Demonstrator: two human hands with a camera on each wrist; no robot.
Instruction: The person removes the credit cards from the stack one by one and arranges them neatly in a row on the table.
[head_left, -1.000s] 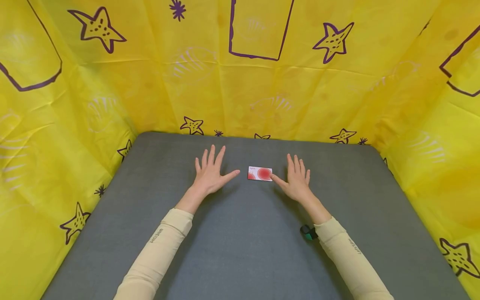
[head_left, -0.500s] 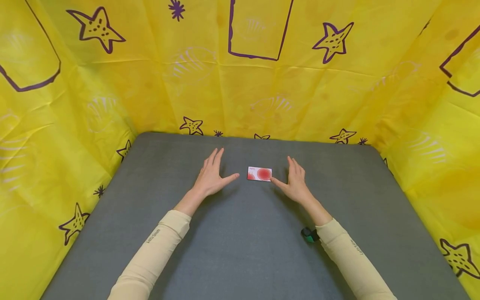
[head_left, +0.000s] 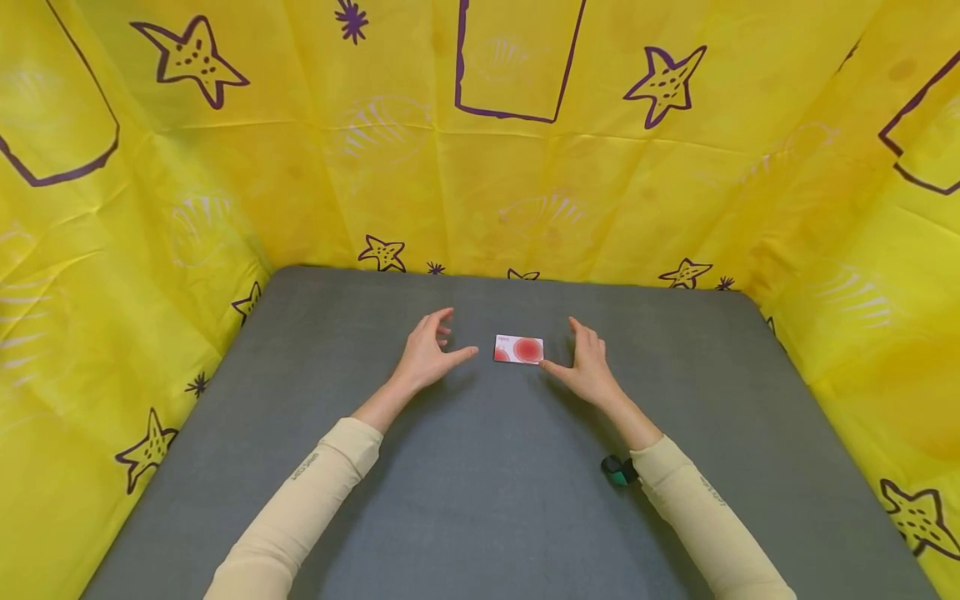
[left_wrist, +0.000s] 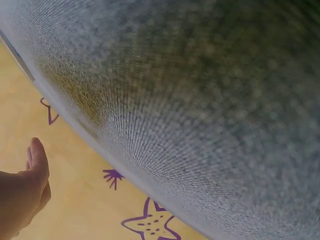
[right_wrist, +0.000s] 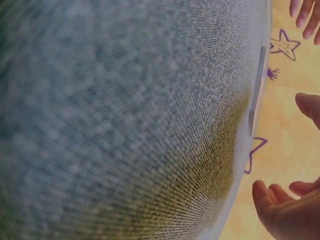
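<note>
**Both hands closing in on one flat card**

Right now I see a single card [head_left: 518, 349], white with red circles, lying flat on the grey mat [head_left: 480, 500], roughly midway between my two hands. My left hand [head_left: 426, 354] sits just beside the card's left end, fingers loosely curled and thumb pointing toward it, holding nothing. My right hand [head_left: 587, 367] is on the other side, its thumb tip at or touching the card's near right corner; the fingers arch above the mat and nothing is pinched yet.

To lift it well, I judge the trouble is that a thin card gives no edge to grab from above. I would pin one short end with a fingertip and slide a thumbnail under the other, or push the card against the opposite hand so an edge tips up. Pressing hard would only flatten it into the soft mat.

Count: one card, two hands, one grey mat, one small green-and-black device [head_left: 617, 470] at the right sleeve. The wrist views show mostly blurred mat, the yellow starfish-printed backdrop [head_left: 300, 167] and fingertips.
</note>
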